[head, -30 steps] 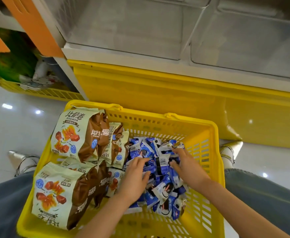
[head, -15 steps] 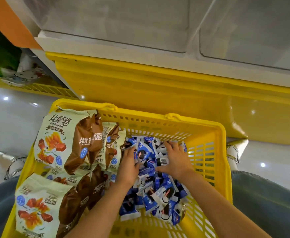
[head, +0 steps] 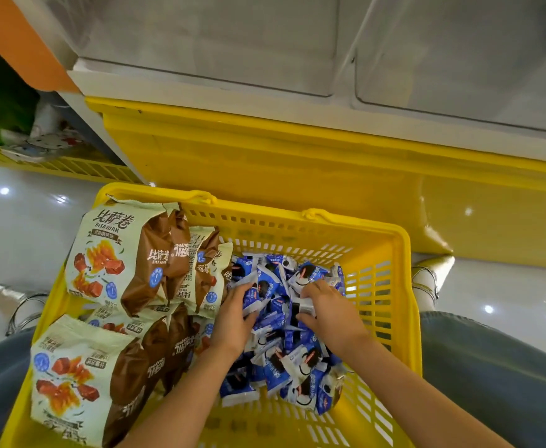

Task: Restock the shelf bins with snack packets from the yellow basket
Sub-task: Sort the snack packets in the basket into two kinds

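Mount: we have one wide-angle camera, worn on the person's head.
Facing: we look forward and steeply down into the yellow slotted plastic basket (head: 265,227).
Nearness: close; the basket fills our lower half, and the forearms enter from the bottom edge.
Centre: the left hand (head: 233,321) and right hand (head: 330,315) among small blue-and-white foil snack packets (head: 275,373).
Top edge: clear plastic shelf bins (head: 200,43) lie ahead.
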`<state>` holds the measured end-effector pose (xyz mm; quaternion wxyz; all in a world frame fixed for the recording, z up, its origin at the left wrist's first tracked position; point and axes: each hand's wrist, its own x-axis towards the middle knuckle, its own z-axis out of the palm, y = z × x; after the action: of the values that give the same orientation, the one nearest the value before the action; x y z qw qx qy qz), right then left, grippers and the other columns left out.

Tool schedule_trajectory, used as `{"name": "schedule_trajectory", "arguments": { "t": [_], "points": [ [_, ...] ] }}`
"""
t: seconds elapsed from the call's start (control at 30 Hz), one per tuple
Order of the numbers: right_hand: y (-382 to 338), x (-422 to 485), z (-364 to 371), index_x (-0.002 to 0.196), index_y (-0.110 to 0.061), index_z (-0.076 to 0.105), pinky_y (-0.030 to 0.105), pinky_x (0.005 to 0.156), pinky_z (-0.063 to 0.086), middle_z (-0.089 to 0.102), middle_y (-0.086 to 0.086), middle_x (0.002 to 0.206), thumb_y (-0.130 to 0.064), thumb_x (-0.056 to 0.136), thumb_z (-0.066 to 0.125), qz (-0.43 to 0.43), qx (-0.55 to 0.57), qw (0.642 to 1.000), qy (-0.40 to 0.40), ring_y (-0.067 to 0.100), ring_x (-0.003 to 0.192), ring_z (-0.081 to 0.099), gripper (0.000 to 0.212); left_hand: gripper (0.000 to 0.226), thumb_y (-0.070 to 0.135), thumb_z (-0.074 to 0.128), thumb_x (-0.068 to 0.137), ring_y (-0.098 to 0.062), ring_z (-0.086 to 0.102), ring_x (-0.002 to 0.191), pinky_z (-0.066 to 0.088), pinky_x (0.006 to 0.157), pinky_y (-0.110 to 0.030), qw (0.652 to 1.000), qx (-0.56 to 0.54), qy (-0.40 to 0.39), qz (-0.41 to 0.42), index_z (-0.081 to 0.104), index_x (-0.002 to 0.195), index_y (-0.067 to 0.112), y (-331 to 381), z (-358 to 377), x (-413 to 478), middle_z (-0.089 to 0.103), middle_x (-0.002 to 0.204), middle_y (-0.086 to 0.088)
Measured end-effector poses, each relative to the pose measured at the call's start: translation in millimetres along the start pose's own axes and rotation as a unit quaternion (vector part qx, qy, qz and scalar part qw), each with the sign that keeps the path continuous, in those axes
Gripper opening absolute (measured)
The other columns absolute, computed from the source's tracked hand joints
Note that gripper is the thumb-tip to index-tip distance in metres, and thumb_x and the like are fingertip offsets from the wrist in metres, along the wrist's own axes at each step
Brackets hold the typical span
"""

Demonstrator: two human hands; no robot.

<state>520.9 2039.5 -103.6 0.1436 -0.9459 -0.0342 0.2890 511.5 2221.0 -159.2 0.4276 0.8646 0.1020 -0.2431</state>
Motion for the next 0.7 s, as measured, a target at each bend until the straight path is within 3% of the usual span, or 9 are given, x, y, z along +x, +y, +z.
{"name": "schedule_trajectory", "arguments": {
  "t": [0.1, 0.17, 0.23, 0.33, 0.4, 0.47, 0.5, 0.6, 0.7],
  "points": [
    [6.6, -4.0, -5.0, 0.120, -0.021, 0.045, 0.023, 0.059, 0.040, 0.061, 0.004, 0.111, -0.032, 0.091, 0.059, 0.063, 0.117, 0.989, 0.069, 0.013, 0.075, 0.057, 0.034, 0.045, 0.003, 0.056, 0.089, -0.017, 0.044, 0.125, 0.033, 0.094, -0.016, 0.999, -0.028, 0.002, 0.016, 0.046, 0.131, 0.018, 6.6, -0.9, -9.8, 0.046, 0.137, -0.002],
    [13.7, -2.9, -10.8, 0.120, -0.019, 0.044, 0.024, 0.060, 0.038, 0.059, 0.006, 0.114, -0.032, 0.091, 0.058, 0.096, 0.183, 0.973, 0.104, 0.012, 0.070, 0.054, 0.034, 0.041, 0.009, 0.057, 0.090, -0.007, 0.044, 0.121, 0.034, 0.092, -0.012, 0.998, -0.050, -0.001, 0.033, 0.048, 0.128, 0.022, 16.1, 1.0, -17.6, 0.046, 0.135, 0.004],
    [18.7, 0.6, -18.2, 0.127, -0.016, 0.042, 0.030, 0.073, 0.043, 0.054, 0.009, 0.126, -0.029, 0.093, 0.055, 0.121, 0.191, 0.969, 0.096, 0.022, 0.090, 0.059, 0.039, 0.041, 0.015, 0.057, 0.091, 0.012, 0.043, 0.107, 0.034, 0.082, 0.001, 0.996, -0.080, 0.000, 0.044, 0.047, 0.128, 0.028, 26.6, 2.0, -27.1, 0.045, 0.128, 0.014],
    [19.3, 5.7, -24.8, 0.137, -0.010, 0.036, 0.034, 0.102, 0.034, 0.041, 0.011, 0.139, -0.030, 0.096, 0.048, 0.123, 0.060, 0.988, 0.078, 0.027, 0.125, 0.041, 0.047, 0.041, 0.020, 0.056, 0.092, 0.027, 0.040, 0.099, 0.032, 0.073, 0.007, 0.992, -0.109, 0.004, 0.057, 0.044, 0.130, 0.030, 40.0, 4.7, -40.0, 0.041, 0.121, 0.022],
    [10.5, 1.9, -28.7, 0.140, -0.011, 0.033, 0.031, 0.108, 0.030, 0.038, 0.008, 0.142, -0.037, 0.097, 0.043, 0.074, 0.045, 0.990, 0.115, 0.023, 0.132, 0.035, 0.051, 0.041, 0.022, 0.055, 0.092, 0.013, 0.044, 0.109, 0.038, 0.083, 0.000, 0.990, -0.132, 0.007, 0.058, 0.043, 0.130, 0.031, 49.8, 6.4, -46.7, 0.044, 0.124, 0.018],
    [-3.4, -8.1, -31.6, 0.143, -0.017, 0.030, 0.028, 0.106, 0.034, 0.036, 0.002, 0.146, -0.050, 0.092, 0.041, 0.021, 0.176, 0.980, 0.095, 0.015, 0.132, 0.037, 0.062, 0.037, 0.022, 0.054, 0.092, -0.006, 0.056, 0.106, 0.051, 0.087, -0.023, 0.979, -0.198, -0.002, 0.042, 0.043, 0.127, 0.030, 60.2, 7.5, -50.7, 0.056, 0.120, 0.003],
    [-10.0, -13.6, -32.0, 0.145, -0.020, 0.026, 0.023, 0.103, 0.035, 0.035, -0.003, 0.147, -0.057, 0.087, 0.042, 0.006, 0.252, 0.966, 0.055, 0.009, 0.129, 0.039, 0.071, 0.033, 0.022, 0.054, 0.092, -0.011, 0.061, 0.098, 0.055, 0.080, -0.032, 0.970, -0.241, -0.009, 0.036, 0.044, 0.123, 0.028, 65.9, 7.4, -52.4, 0.059, 0.113, -0.005],
    [-14.4, -27.5, -36.8, 0.148, -0.025, 0.016, 0.003, 0.083, 0.037, 0.040, -0.013, 0.130, -0.056, 0.080, 0.057, 0.008, 0.381, 0.923, -0.057, -0.013, 0.109, 0.044, 0.085, 0.018, 0.019, 0.049, 0.094, -0.007, 0.067, 0.082, 0.056, 0.063, -0.024, 0.943, -0.329, -0.028, 0.030, 0.046, 0.112, 0.016, 76.1, 3.3, -57.8, 0.059, 0.104, -0.008],
    [0.6, -34.6, -43.0, 0.138, -0.024, 0.032, 0.008, 0.076, 0.046, 0.047, -0.008, 0.124, -0.044, 0.075, 0.072, 0.025, 0.392, 0.912, -0.120, -0.001, 0.104, 0.050, 0.077, 0.021, 0.023, 0.044, 0.097, -0.011, 0.068, 0.084, 0.055, 0.065, -0.023, 0.933, -0.355, -0.064, 0.011, 0.046, 0.118, 0.023, 74.5, -1.5, -63.9, 0.061, 0.107, -0.002]
  ]
}}
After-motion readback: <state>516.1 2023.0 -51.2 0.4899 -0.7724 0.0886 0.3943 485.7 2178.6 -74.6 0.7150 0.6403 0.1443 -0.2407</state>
